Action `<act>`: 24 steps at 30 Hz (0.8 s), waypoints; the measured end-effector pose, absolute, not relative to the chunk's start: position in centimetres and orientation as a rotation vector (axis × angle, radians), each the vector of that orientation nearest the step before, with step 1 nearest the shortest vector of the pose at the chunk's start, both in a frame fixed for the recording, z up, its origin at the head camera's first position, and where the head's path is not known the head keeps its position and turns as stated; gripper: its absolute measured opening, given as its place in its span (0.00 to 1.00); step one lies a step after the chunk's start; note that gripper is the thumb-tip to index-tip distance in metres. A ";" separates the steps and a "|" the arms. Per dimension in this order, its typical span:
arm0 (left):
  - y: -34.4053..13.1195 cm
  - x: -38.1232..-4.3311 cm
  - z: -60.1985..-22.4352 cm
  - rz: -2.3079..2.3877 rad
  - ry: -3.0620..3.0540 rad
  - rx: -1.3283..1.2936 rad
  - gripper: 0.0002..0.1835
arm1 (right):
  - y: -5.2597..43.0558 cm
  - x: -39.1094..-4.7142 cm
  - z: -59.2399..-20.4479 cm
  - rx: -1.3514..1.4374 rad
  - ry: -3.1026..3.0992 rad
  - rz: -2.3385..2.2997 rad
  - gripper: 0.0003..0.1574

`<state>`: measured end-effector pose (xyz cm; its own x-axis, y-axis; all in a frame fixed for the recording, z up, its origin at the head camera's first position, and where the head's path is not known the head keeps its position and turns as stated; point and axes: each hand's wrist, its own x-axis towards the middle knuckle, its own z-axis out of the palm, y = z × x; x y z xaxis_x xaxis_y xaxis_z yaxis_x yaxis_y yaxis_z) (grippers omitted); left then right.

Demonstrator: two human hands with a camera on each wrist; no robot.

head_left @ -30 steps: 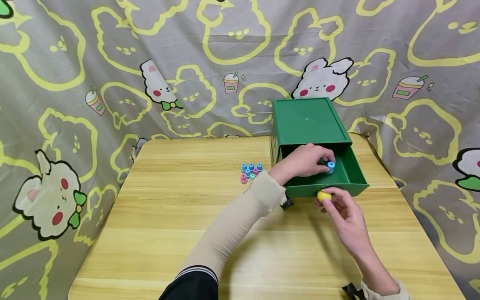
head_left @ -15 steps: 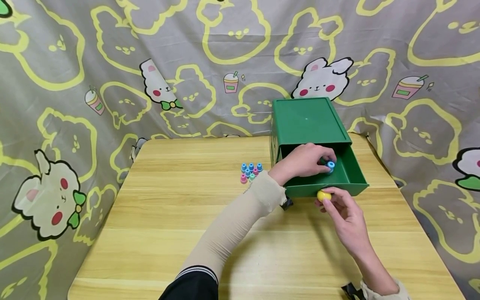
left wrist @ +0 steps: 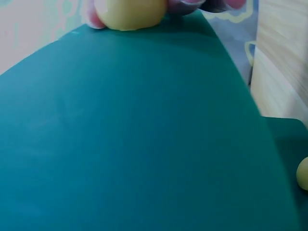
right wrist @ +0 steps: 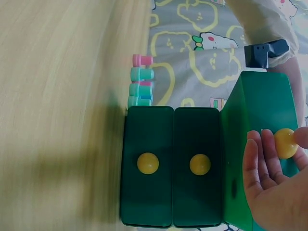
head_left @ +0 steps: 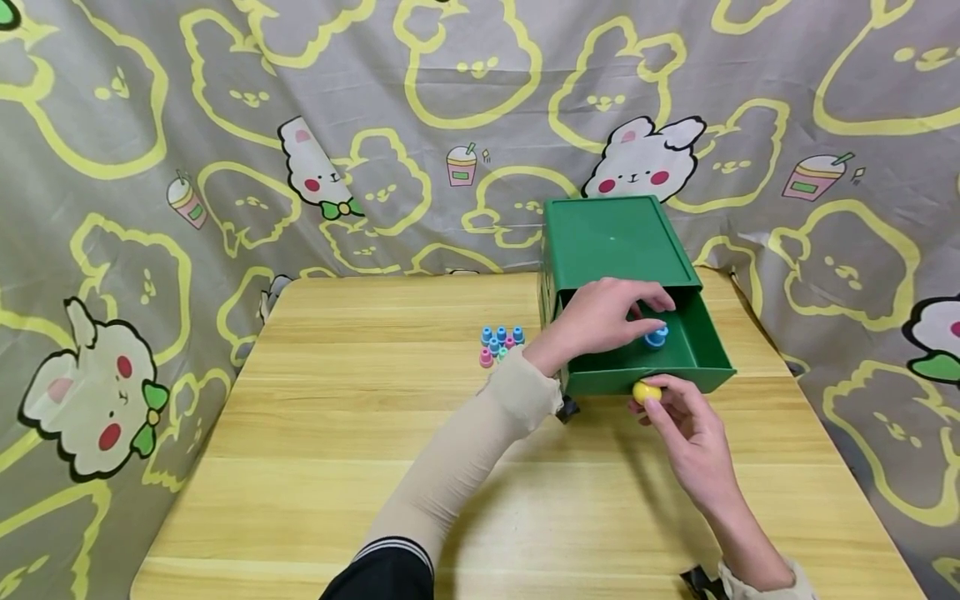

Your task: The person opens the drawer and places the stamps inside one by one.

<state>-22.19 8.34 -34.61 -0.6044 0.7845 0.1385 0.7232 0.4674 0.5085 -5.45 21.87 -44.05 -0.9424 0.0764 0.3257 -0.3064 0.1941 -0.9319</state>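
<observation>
My left hand [head_left: 600,315] is over the pulled-out drawer [head_left: 684,337] of a green cabinet, its thumb and fingers spread apart. Just beneath the thumb, a small blue peg-shaped piece [head_left: 656,339] stands on the drawer floor, partly covered by the thumb. At the drawer's front, my right hand [head_left: 697,437] pinches the round yellow knob [head_left: 647,392] between thumb and fingers. The right wrist view shows that grip on the knob [right wrist: 285,143] from the side. In the left wrist view, the green drawer front [left wrist: 144,120] fills most of the picture, and the left hand is out of sight.
Left of the cabinet [head_left: 615,242], several small blue, pink and green pieces [head_left: 502,335] stand grouped on the wooden table [head_left: 337,417]. Two shut drawers [right wrist: 149,202] with yellow knobs sit below the pulled-out one. A patterned cloth [head_left: 420,83] hangs behind the table.
My left hand has let go of the blue piece; its fingers have parted and moved slightly up and left. The right hand has stayed on the knob.
</observation>
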 end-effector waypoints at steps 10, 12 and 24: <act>5.3 -22.0 -35.5 1.092 2.535 1.400 0.16 | 21.8 -5.4 -44.0 0.230 -2.166 1.804 0.16; 4.6 -22.0 -36.0 1.169 2.514 1.416 0.16 | 21.7 -5.3 -44.0 0.235 -2.167 1.800 0.16; 0.4 -21.8 -39.0 1.581 2.510 1.518 0.15 | 21.8 -5.4 -44.0 0.226 -2.188 1.780 0.15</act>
